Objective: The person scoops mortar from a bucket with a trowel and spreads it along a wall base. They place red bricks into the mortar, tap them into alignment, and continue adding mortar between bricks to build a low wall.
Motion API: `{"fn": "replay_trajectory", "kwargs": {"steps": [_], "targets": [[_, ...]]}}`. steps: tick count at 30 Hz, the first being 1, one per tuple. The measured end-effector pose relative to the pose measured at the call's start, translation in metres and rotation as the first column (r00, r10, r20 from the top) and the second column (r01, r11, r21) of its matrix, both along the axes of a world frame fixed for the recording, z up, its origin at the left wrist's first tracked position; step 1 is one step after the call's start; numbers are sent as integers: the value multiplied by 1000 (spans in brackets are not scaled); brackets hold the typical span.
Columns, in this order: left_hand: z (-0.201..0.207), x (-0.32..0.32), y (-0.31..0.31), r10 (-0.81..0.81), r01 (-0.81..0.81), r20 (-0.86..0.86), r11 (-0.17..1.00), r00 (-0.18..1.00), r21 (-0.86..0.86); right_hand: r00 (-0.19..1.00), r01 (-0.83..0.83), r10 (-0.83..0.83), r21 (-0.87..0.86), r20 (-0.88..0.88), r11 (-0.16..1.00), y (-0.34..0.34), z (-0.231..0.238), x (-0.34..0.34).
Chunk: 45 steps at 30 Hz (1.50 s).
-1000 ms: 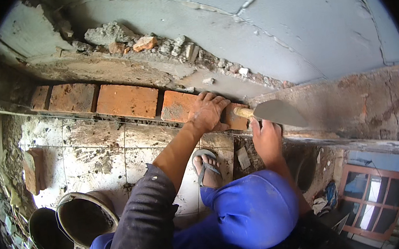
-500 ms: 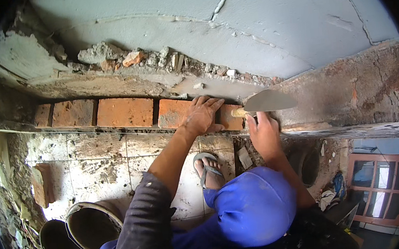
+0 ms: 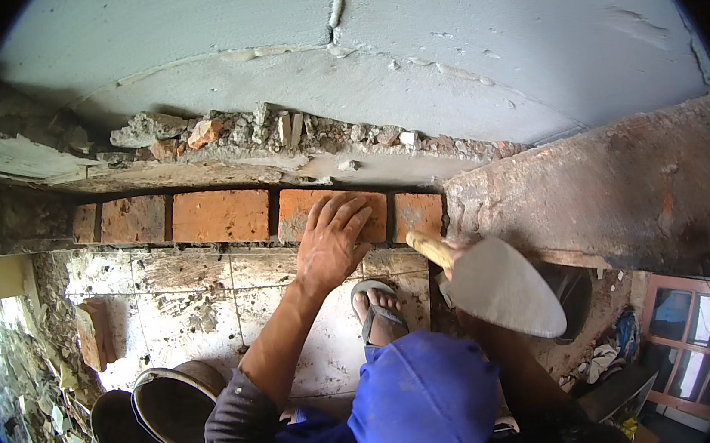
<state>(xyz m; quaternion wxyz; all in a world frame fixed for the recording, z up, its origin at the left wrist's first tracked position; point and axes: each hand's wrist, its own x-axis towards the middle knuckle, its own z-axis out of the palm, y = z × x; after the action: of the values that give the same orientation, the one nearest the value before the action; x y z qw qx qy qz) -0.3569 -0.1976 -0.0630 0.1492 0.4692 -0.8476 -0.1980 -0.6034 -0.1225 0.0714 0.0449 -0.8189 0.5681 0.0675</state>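
The left hand (image 3: 329,246), loosely open, rests on a brick (image 3: 292,212) in the row; the right hand (image 3: 457,254), partly hidden, is wrapped round the trowel (image 3: 509,287). Rubble (image 3: 261,127) lies behind, buckets (image 3: 203,375) stand left; foot (image 3: 384,329) and knee (image 3: 426,400) crowd the front.

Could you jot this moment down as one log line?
Left hand: fingers resting on brick in row | Right hand: holding trowel, partly hidden behind it | Nearby: sandalled foot, bucket

On my remote feed the trowel blade (image 3: 507,289) shows smooth, matt metal, its handle (image 3: 430,249) wood; I find the bricks (image 3: 220,216) rough and matt, the floor tiles (image 3: 282,307) glossy under grime
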Motion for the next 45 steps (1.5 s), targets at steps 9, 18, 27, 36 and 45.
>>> {"fn": "replay_trajectory", "kwargs": {"steps": [9,18,27,36,45], "targets": [[-5,0,7,97,-100,-84,994,992,-32,-65,411,-619,586,783,699,21,-66,-15],[1,-32,18,33,-40,-114,997,993,-59,446,331,-532,420,719,845,35,-43,-28],[-15,-52,12,21,-41,-144,990,989,-137,959,-285,274,-226,-78,932,40,-12,-43],[-15,-51,11,38,-59,-135,987,990,-150,931,-29,-2,78,366,997,27,-22,-42],[-15,-49,8,42,-65,-149,986,988,-156,984,-175,174,-19,-24,984,18,-18,-32]]}}
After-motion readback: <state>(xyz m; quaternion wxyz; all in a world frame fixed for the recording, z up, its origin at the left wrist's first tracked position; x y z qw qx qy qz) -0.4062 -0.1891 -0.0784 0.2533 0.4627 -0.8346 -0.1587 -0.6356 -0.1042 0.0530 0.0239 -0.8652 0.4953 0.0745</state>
